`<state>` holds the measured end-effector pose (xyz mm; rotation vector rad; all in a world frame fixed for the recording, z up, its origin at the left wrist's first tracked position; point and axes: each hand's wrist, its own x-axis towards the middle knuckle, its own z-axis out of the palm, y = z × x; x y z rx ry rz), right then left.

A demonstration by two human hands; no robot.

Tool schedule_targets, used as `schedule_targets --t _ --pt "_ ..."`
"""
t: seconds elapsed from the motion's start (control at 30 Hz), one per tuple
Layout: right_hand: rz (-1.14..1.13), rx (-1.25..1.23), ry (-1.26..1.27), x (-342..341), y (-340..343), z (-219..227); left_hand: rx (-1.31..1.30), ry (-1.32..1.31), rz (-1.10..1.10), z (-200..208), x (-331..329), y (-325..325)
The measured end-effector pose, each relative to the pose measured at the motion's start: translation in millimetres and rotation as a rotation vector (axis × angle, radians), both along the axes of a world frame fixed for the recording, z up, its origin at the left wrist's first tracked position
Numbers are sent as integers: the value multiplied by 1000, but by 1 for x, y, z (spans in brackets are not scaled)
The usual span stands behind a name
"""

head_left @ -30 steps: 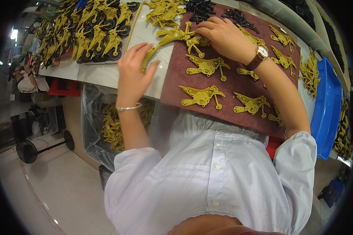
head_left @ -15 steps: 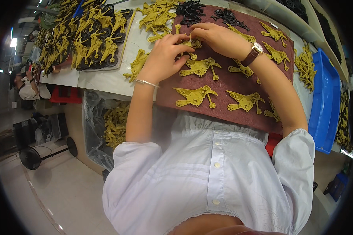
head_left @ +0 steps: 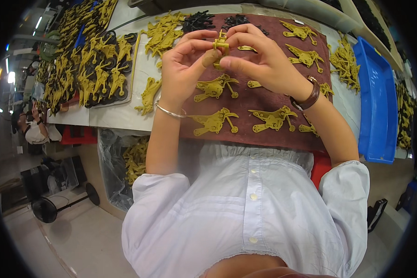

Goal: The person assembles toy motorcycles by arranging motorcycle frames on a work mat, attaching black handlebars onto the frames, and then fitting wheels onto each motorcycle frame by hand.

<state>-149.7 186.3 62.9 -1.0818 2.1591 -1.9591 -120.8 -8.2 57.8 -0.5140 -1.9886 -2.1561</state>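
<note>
My left hand (head_left: 183,69) and my right hand (head_left: 271,62) hold a yellow plastic toy motorbike body (head_left: 221,45) between them, raised above the far part of the dark red mat (head_left: 243,103). Both thumbs and fingers pinch it from either side, and it stands on edge, narrow side showing. The fingers hide part of it. Closest to my wrists on the mat lie more yellow bodies, one (head_left: 216,87) below my left hand and one (head_left: 273,118) nearer me. Others (head_left: 306,56) are set out in rows to the right.
Two heaps of small black parts (head_left: 198,22) lie at the mat's far edge. Loose yellow bodies are piled at left (head_left: 163,34) and right (head_left: 345,62). Bodies with black wheels (head_left: 104,69) crowd the left side. A blue tray (head_left: 365,92) stands at right; another person (head_left: 36,132) is far left.
Both hands have lifted the yellow body off the mat, and it is now turned on edge between the fingertips. The whole view has shifted a little.
</note>
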Motion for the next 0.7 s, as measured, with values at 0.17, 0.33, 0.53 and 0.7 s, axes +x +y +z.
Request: schedule_targets --t 0.17,0.33,0.53,0.7 --pt "49 -16 -23 -3 44 0 -118 157 43 4 -2 22" --pt "-639 318 321 -39 160 11 -216 297 369 2 -11 -8" --pt "-994 1055 656 -56 247 -31 -893 551 394 -37 -38 -6" --pt "-987 1248 650 -61 258 -49 -1143 568 205 -43 -47 -12"
